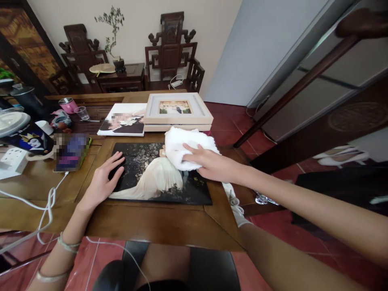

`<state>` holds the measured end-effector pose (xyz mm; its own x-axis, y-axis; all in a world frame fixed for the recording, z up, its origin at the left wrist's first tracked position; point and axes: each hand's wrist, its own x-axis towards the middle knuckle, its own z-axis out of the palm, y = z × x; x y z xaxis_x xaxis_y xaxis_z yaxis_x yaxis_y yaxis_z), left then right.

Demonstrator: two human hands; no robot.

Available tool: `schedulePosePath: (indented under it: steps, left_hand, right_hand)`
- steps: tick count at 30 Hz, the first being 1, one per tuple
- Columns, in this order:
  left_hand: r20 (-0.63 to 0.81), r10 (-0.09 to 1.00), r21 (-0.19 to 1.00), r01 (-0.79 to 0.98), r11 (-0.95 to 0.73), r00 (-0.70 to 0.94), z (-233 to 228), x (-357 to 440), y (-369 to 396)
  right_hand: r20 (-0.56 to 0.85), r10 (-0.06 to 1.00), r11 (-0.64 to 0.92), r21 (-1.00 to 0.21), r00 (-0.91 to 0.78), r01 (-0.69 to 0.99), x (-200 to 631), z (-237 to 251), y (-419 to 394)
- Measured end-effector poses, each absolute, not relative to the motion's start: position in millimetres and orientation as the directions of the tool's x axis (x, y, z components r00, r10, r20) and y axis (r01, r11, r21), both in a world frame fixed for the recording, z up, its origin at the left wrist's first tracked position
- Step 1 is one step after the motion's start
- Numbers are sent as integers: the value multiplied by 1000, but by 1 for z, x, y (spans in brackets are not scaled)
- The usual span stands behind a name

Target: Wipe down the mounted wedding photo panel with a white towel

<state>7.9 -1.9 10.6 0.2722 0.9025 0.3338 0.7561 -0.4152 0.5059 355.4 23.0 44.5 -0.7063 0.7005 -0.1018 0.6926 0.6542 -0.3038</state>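
Right hand (212, 163): lies palm down on a white cloth (184, 147), fingers (194, 151) spread and pressing the cloth rather than closed around it. The cloth sits bunched on the upper right part of a dark photo print (157, 173).

Left hand (103, 180): flat on the print's left edge, fingers (117, 161) open and slightly splayed, gripping nothing. Two thin bands circle the wrist.

Photo print: lies flat on the wooden counter (145, 220), near its front edge, between the two hands; it shows a pale gown on a dark ground.

Behind the print: a pale wooden frame (177, 109) stacked on another flat piece, and just to its left a second print (123, 121), both lying flat.

Left of counter: a pink cup (68, 105), a clear plastic cup (82, 113), a white power strip (12, 159), a white cable (48, 202) trailing over the edge.

Background: two carved dark chairs (171, 52) against the wall, a small side table with a potted plant (114, 36) between them. Red tile floor (273, 226) at right.
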Motion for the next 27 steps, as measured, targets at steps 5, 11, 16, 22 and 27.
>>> schedulePosePath:
  steps: [5, 11, 16, 22, 27]
  left_hand:
    - [348, 896, 555, 710, -434, 275, 11, 7, -2]
    - [343, 895, 535, 723, -437, 286, 9, 7, -2]
    - [332, 898, 486, 763, -426, 290, 9, 7, -1]
    - [324, 904, 476, 777, -411, 280, 7, 5, -2]
    - [340, 895, 487, 761, -429, 288, 7, 5, -1]
  right_hand:
    - [-93, 705, 653, -301, -703, 695, 346, 46, 9]
    - [-72, 550, 753, -388, -832, 532, 318, 46, -53]
    - [-117, 452, 761, -467, -884, 450, 300, 51, -62]
    - [-70, 647, 684, -387, -759, 619, 327, 49, 6]
    - [-65, 745, 625, -281, -664, 728, 352, 41, 22]
